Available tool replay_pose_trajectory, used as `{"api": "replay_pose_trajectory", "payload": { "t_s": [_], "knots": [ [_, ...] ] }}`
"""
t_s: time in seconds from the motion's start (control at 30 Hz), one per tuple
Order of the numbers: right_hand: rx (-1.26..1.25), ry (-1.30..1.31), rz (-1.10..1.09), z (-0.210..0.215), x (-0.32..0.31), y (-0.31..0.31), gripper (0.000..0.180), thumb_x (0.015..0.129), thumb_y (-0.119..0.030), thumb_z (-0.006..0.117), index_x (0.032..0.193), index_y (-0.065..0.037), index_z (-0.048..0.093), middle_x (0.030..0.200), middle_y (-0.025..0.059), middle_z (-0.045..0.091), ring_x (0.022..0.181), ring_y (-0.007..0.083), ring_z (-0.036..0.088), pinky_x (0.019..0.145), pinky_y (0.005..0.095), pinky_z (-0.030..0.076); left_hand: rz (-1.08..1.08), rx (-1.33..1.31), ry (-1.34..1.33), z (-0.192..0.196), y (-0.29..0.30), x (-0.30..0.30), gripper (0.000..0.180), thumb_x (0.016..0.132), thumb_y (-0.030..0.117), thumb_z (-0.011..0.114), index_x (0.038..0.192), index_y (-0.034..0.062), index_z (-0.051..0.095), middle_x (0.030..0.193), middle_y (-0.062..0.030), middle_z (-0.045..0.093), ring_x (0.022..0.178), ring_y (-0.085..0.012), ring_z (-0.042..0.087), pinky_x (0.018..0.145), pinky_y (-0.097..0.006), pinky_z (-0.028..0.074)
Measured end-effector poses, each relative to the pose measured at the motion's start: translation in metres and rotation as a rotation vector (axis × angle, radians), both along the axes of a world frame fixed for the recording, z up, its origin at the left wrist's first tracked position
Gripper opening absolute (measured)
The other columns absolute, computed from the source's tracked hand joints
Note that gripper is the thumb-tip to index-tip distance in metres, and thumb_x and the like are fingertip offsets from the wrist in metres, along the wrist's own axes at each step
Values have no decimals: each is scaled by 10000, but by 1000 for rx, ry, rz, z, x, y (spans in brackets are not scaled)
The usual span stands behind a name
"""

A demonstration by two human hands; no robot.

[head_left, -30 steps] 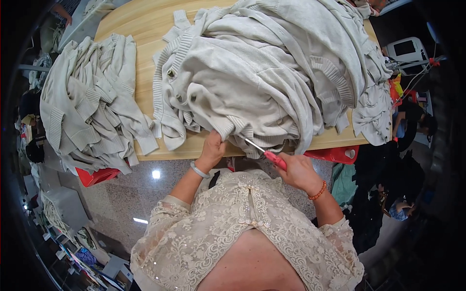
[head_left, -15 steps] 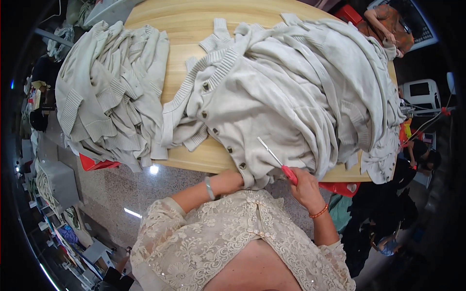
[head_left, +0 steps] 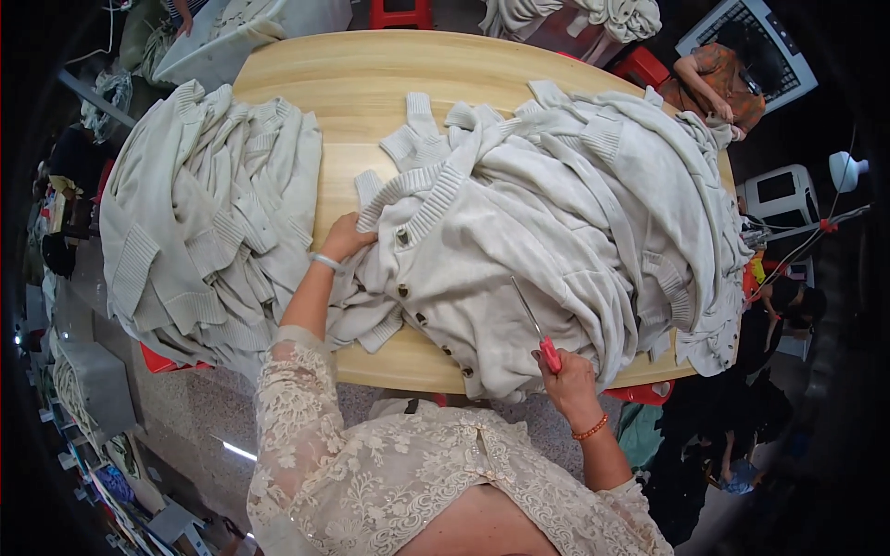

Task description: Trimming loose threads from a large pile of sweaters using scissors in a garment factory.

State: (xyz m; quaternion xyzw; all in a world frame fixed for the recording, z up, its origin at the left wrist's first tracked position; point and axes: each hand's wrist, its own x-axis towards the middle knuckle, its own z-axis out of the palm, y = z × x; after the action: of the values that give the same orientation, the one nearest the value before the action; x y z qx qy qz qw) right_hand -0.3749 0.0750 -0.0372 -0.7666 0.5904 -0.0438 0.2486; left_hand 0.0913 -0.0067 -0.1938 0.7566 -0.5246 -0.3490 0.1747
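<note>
In the middle of the frame, an off-white knitted cardigan (head_left: pixel 496 255) lies on top of a heap of similar garments on the pale wooden table (head_left: pixel 357 69), its row of dark buttons (head_left: pixel 402 291) running down toward the table's lower edge. Left of centre, the left hand (head_left: pixel 347 239), with a pale bangle (head_left: pixel 327 263) at the wrist, reaches to the cardigan's ribbed neckband (head_left: pixel 436 199); its fingertips are hidden by the knit, so whether they pinch it cannot be told. Right of centre and lower, the right hand (head_left: pixel 569 385) has its fingers closed around a red-handled tool (head_left: pixel 551 355), whose thin metal shaft points up and left over the cardigan. A second pile of off-white knitwear (head_left: pixel 209 222) fills the left side of the table. At upper right sits a co-worker in a patterned orange-brown top (head_left: pixel 732 79).
</note>
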Motion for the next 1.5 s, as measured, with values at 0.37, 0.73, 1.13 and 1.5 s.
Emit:
{"api": "replay_pose_trajectory", "payload": {
  "t_s": [0.37, 0.73, 1.13, 1.5],
  "knots": [
    [35, -39, -15, -16, 10, -5, 116, 822, -170, 638, 876, -68, 643, 759, 200, 634, 729, 393, 620, 624, 458, 480, 292, -738, -349, 117, -45, -85, 187, 900, 230, 570, 846, 53, 588, 812, -147, 593, 737, -359, 574, 661, -459, 445],
    [185, -28, -24, -20, -23, 27, 313, 770, -241, 677, 1026, -66, 635, 852, 199, 667, 828, 379, 646, 755, 476, 504, 71, -566, -189, 76, -36, -154, 846, 619, 346, 842, 1296, 14, 458, 1058, -200, 562, 1019, -372, 538, 881, -430, 445],
    [96, -95, 9, -15, -34, 31, 252, 776, -234, 688, 950, -54, 664, 797, 224, 656, 787, 404, 643, 721, 490, 509, 72, -355, 258, 67, -58, -155, 514, 667, 325, 788, 1047, 28, 609, 921, -210, 654, 855, -372, 635, 756, -444, 503],
    [-36, -344, -95, -7, -66, 44, 159, 827, -169, 642, 814, -13, 614, 726, 238, 580, 686, 420, 592, 594, 436, 454, 340, -905, 657, 106, 56, -159, 247, 785, 94, 709, 1013, 29, 640, 915, -34, 654, 832, -95, 587, 734, -273, 482]
  ]
}}
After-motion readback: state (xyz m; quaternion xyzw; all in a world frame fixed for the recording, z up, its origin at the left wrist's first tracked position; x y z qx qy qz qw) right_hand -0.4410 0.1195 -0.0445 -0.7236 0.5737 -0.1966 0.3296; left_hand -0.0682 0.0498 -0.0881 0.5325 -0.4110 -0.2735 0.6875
